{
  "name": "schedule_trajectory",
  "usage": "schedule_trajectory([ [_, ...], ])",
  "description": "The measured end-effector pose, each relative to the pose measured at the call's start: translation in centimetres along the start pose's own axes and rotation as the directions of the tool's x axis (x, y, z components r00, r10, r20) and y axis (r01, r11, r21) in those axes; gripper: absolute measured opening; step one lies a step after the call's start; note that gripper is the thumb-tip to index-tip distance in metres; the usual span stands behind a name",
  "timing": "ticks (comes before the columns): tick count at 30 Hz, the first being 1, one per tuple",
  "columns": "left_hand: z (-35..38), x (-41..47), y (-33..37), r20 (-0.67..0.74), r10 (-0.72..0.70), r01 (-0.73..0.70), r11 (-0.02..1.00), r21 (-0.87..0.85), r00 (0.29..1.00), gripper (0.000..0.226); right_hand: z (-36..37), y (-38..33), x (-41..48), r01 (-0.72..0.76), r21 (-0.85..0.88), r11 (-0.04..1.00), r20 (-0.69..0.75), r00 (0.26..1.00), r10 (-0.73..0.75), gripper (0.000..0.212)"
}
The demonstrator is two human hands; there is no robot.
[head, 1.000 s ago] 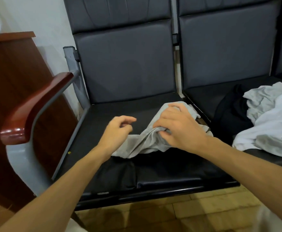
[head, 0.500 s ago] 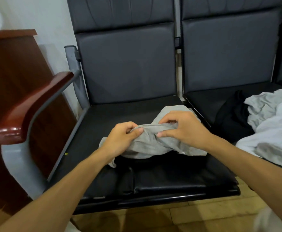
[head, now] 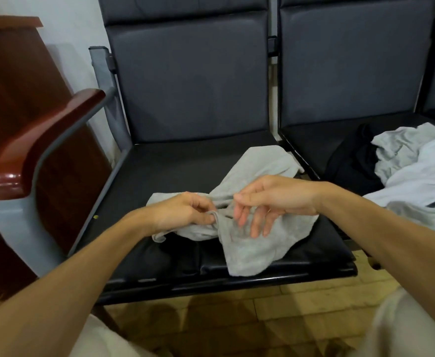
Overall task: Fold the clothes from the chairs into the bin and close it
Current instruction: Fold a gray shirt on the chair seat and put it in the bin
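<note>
Nearest to us is the tan tiled floor [head: 237,318], with both bare forearms reaching out over it to the bench [head: 175,171]. On the left-hand seat lies the grey garment [head: 257,248], rumpled. One flap hangs to the seat's front edge and another corner stretches back toward its rear right corner.

Our left hand [head: 182,215] sits over the middle of that seat. Its fingers are curled in, and thumb and forefinger are clamped on a bunched fold of the grey cloth. Just beside it, our right hand [head: 270,199] hangs palm down over the same garment. Its fingers [head: 255,228] are apart and slack, pointing down at the cloth, and the thumb tip is up by the raised fold.

Farther off, on the right-hand seat, a black garment [head: 350,161] lies near the seat's left edge. A heap of pale clothes [head: 422,171] lies against it and runs off the right of the view.

At the bench's left end stands the glossy reddish armrest [head: 38,148] on its grey frame. Behind it is a dark wooden cabinet [head: 10,99] against the white wall. The padded backrests [head: 193,81] close the view.
</note>
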State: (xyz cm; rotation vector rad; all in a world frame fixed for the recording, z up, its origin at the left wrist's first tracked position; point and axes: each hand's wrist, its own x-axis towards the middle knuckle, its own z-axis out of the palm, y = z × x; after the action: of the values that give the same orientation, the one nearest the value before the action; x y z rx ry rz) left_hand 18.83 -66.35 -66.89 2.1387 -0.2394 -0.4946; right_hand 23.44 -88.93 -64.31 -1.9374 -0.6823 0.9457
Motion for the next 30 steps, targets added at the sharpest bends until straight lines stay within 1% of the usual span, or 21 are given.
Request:
schedule_trajectory([
  [2,-0.3,-0.5,0.1,0.161,-0.066,0.069,0.998,-0.013,0.985,0.01,-0.2,0.9,0.5,-0.051,-0.221,0.974,-0.189,0.982,0.009,0.027],
  [3,-0.4,-0.7,0.2,0.225,-0.087,0.09,0.996,-0.004,0.97,0.014,-0.4,1.6,0.8,-0.083,-0.343,0.936,-0.26,0.965,-0.01,0.023],
  [5,-0.3,-1.2,0.6,0.296,-0.141,0.132,0.99,0.05,0.945,0.022,-0.9,2.8,0.9,-0.138,-0.535,0.834,-0.324,0.945,-0.052,0.018],
  [6,-0.2,-1.3,0.9,0.316,-0.175,0.152,0.984,0.098,0.932,0.03,-1.2,3.2,0.8,-0.155,-0.593,0.79,-0.337,0.939,-0.069,0.016],
  [8,0.0,-1.4,1.3,0.314,-0.213,0.154,0.968,0.2,0.925,0.044,-1.7,3.5,0.4,-0.179,-0.655,0.734,-0.353,0.931,-0.088,0.015],
  [9,0.3,-1.2,1.3,0.268,-0.2,0.143,0.965,0.219,0.942,0.044,-2.0,3.5,0.3,-0.198,-0.669,0.716,-0.365,0.927,-0.084,0.015],
  [10,0.7,-0.9,1.2,0.171,-0.163,0.125,0.969,0.214,0.972,0.039,-2.3,3.6,0.1,-0.226,-0.684,0.694,-0.379,0.922,-0.074,0.014],
  [11,1.0,-0.4,1.0,0.034,-0.114,0.104,0.972,0.209,0.993,0.031,-2.7,3.8,0.1,-0.261,-0.699,0.666,-0.395,0.917,-0.055,0.015],
  [12,1.4,0.1,0.7,-0.092,-0.057,0.077,0.97,0.233,0.994,0.024,-3.0,3.9,-0.1,-0.3,-0.71,0.637,-0.409,0.912,-0.025,0.018],
  [13,1.9,0.4,0.4,-0.161,-0.016,0.062,0.957,0.284,0.987,0.02,-3.2,4.1,-0.3,-0.341,-0.712,0.614,-0.42,0.907,0.018,0.026],
  [14,2.3,0.7,0.3,-0.16,0.0,0.057,0.934,0.354,0.987,0.017,-3.5,4.3,-0.5,-0.377,-0.707,0.599,-0.427,0.902,0.063,0.034],
  [16,3.2,1.1,-0.2,-0.042,-0.051,0.065,0.863,0.502,0.998,0.014,-3.8,4.7,-0.8,-0.428,-0.693,0.58,-0.436,0.89,0.135,0.047],
  [17,3.5,1.4,-0.6,0.012,-0.106,0.081,0.822,0.564,0.994,0.018,-3.9,4.8,-0.9,-0.447,-0.694,0.565,-0.444,0.883,0.152,0.05],
  [18,3.7,1.6,-0.8,0.035,-0.166,0.111,0.788,0.606,0.986,0.028,-3.9,4.8,-1.0,-0.465,-0.699,0.543,-0.459,0.874,0.158,0.053],
  [19,3.9,1.8,-1.0,0.03,-0.212,0.147,0.768,0.624,0.977,0.039,-3.9,4.9,-0.9,-0.483,-0.705,0.519,-0.477,0.865,0.156,0.054],
  [22,4.1,2.8,-1.8,-0.025,-0.274,0.223,0.722,0.655,0.961,0.056,-3.7,5.0,-0.9,-0.523,-0.699,0.487,-0.523,0.839,0.151,0.054],
  [24,3.7,3.4,-2.7,-0.076,-0.294,0.263,0.673,0.691,0.953,0.064,-3.7,5.1,-0.8,-0.521,-0.691,0.502,-0.526,0.838,0.146,0.051],
  [26,2.9,3.9,-3.7,-0.17,-0.288,0.322,0.647,0.691,0.942,0.063,-3.8,5.2,-0.8,-0.492,-0.686,0.536,-0.51,0.851,0.13,0.04],
  [28,2.3,4.0,-3.9,-0.277,-0.256,0.377,0.604,0.702,0.926,0.057,-3.8,5.3,-0.8,-0.455,-0.683,0.571,-0.49,0.865,0.103,0.018],
  [29,2.3,3.9,-3.5,-0.331,-0.205,0.387,0.591,0.708,0.921,0.054,-3.8,5.3,-0.8,-0.437,-0.679,0.59,-0.477,0.873,0.098,0.008],
  [30,2.5,3.9,-2.8,-0.38,-0.114,0.367,0.608,0.704,0.918,0.049,-3.8,5.3,-0.7,-0.415,-0.681,0.604,-0.457,0.885,0.092,0.009],
])
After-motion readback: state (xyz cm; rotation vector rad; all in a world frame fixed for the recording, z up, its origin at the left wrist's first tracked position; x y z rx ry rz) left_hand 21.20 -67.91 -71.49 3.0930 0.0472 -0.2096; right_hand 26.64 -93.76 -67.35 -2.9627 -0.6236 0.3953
